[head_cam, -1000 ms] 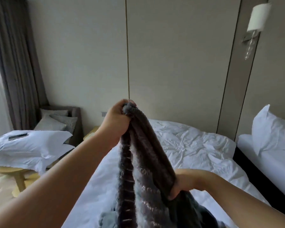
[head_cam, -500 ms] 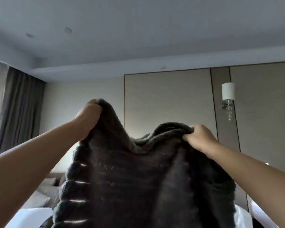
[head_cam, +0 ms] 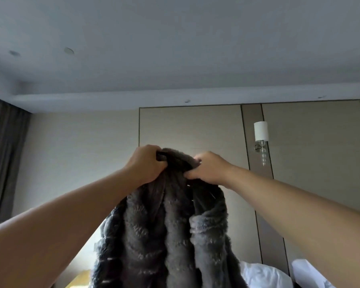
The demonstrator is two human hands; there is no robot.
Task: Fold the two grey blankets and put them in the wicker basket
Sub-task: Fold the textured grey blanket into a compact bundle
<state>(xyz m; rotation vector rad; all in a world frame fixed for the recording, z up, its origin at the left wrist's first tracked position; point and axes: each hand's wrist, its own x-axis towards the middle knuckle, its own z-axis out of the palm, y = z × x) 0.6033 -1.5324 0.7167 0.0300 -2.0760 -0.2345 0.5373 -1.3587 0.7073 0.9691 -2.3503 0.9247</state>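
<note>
A dark grey fluffy blanket [head_cam: 164, 235] with ribbed stripes hangs in front of me in long bunched folds, held high at its top edge. My left hand [head_cam: 147, 163] grips the top edge on the left. My right hand [head_cam: 208, 168] grips the same edge right beside it, the two hands almost touching. The blanket's lower part runs off the bottom of the view. The second grey blanket and the wicker basket are out of sight.
The camera looks up at the ceiling and a panelled wall with a wall lamp [head_cam: 261, 140]. White bedding [head_cam: 264, 275] shows at the bottom right, a dark curtain [head_cam: 2, 159] at the left, and a bit of wooden furniture [head_cam: 79, 280] at the bottom.
My hands had spread the blanket's top edge wide half a second ago; now they have come together, doubling the blanket into hanging folds. The view stays tilted upward.
</note>
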